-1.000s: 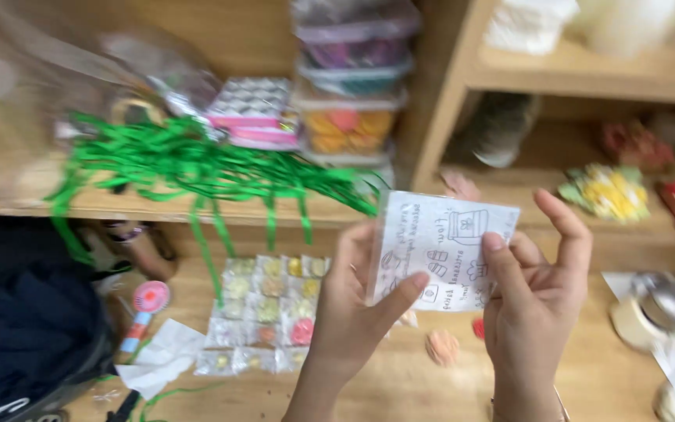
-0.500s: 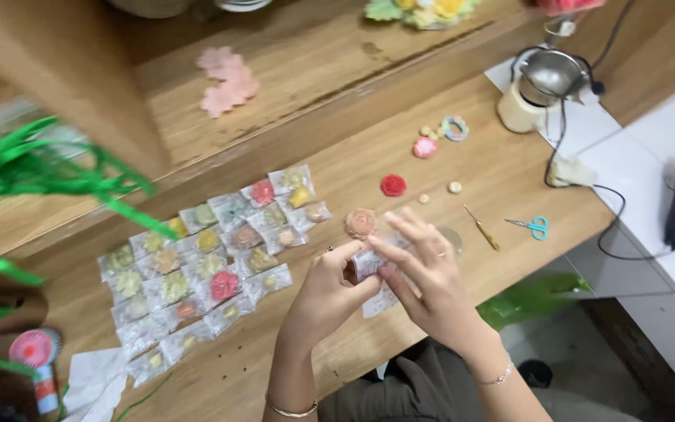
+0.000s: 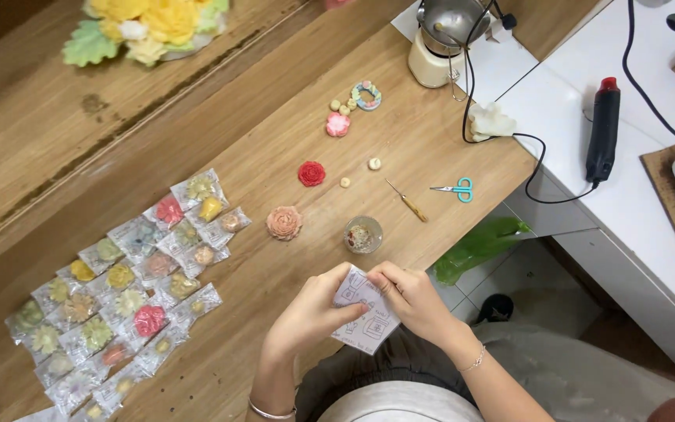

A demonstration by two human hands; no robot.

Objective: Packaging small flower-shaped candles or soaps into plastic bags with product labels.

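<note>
Paper (image 3: 365,312) pinched by left hand (image 3: 314,312) and right hand (image 3: 412,297), glass cup (image 3: 363,234) just beyond.

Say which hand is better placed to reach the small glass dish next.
Right, probably. Both the left hand and the right hand pinch the printed paper card, but the right lies nearer the small glass dish, just below it.

A spread of small clear packets (image 3: 123,293) holding coloured flower shapes is lying on the wooden table (image 3: 275,148). A red rose piece (image 3: 312,173) and a peach one (image 3: 283,223) are sitting near a little glass dish (image 3: 363,234). Small blue scissors (image 3: 455,188) are resting by the edge, and a black heat gun (image 3: 604,129) is lying on the white counter (image 3: 650,211).
</note>
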